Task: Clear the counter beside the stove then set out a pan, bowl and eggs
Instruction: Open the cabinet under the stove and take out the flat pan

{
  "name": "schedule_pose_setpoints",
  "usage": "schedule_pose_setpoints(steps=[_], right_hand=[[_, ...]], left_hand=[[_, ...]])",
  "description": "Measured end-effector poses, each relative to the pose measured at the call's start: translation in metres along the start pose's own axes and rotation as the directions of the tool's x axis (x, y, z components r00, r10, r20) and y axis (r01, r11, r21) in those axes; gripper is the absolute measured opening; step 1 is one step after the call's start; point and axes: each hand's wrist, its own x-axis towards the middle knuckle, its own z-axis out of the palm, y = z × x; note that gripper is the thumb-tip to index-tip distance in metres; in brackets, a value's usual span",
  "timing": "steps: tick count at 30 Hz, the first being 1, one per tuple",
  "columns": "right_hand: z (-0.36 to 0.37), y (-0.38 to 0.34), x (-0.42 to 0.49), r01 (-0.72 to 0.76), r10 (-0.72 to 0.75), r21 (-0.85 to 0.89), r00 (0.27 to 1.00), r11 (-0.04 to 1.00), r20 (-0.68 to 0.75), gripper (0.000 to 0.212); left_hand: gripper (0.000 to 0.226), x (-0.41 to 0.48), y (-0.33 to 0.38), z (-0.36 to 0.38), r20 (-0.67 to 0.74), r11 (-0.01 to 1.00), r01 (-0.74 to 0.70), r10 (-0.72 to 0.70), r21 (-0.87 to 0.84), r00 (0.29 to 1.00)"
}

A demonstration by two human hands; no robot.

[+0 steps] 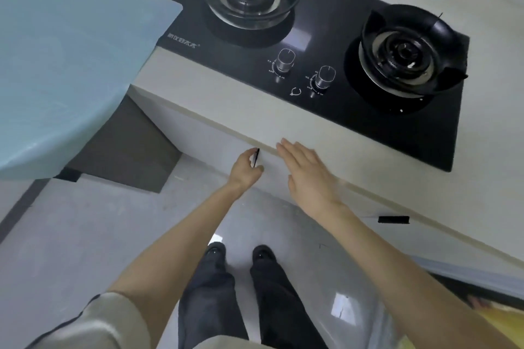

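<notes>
A black glass two-burner gas stove (326, 37) is set into the pale counter (215, 105). Below the counter's front edge my left hand (245, 168) is closed around a small black cabinet handle (257, 157). My right hand (307, 176) hovers flat, fingers apart, over the counter's front edge just right of that handle, and holds nothing. No pan, bowl or eggs are in view.
A large pale blue surface (65, 59) fills the upper left. Two stove knobs (304, 69) sit near the front. A second black handle (393, 219) shows on the cabinet front to the right. My feet (239, 253) stand on the glossy grey floor.
</notes>
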Motion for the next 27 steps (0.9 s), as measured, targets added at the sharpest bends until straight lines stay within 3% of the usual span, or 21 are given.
schedule_pose_setpoints(steps=[4,8,13,21,27], right_hand=[[0.009,-0.001,0.000,0.004,0.000,-0.110,0.999,0.994,0.037,0.094],[0.010,-0.011,0.000,-0.007,0.011,-0.128,0.999,0.992,0.031,0.091],[0.022,-0.015,-0.007,0.224,-0.235,-0.170,0.971,0.960,-0.047,0.077],[0.058,-0.103,-0.013,0.355,-0.352,-0.085,0.935,0.931,0.050,0.074],[0.074,-0.164,0.002,0.275,-0.268,-0.137,0.961,0.952,0.065,0.067]], left_hand=[[0.056,-0.008,-0.017,0.008,-0.101,0.998,-0.050,0.054,0.043,0.993],[0.048,-0.034,-0.039,0.011,-0.183,0.996,-0.056,0.068,0.073,0.981],[0.035,-0.081,-0.075,-0.014,-0.237,0.983,0.022,0.023,0.185,0.971],[0.059,-0.129,-0.124,-0.069,-0.452,0.936,0.221,-0.077,0.274,0.889],[0.025,-0.149,-0.155,-0.123,-0.427,0.901,0.192,-0.008,0.388,0.904]])
